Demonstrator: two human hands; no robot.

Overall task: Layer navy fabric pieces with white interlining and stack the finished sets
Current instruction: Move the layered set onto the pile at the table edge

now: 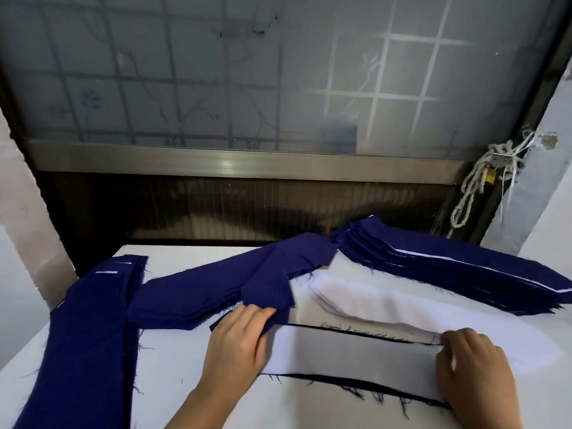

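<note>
Two hands work on the white table (185, 366). Between them lies one set: a single white interlining strip (356, 354) laid flat on one navy fabric piece (356, 383), whose frayed dark edges show along both long sides of the strip.

The left grip (238, 345) has its fingers curled, pinching the navy piece's left end, where the cloth lifts. The right grip (476, 366) has its fingers bent over the strip's right end, pinching it there.

There are three navy piles. One long navy stack (89, 335) lies left of the left grip. One fanned navy pile (216, 292) lies just beyond it, touching its fingertips. One thick navy stack with white edges showing (448, 274) lies well beyond the right grip. One loose pile of white interlining (402, 308) lies just beyond the right grip, between it and that thick stack.
</note>
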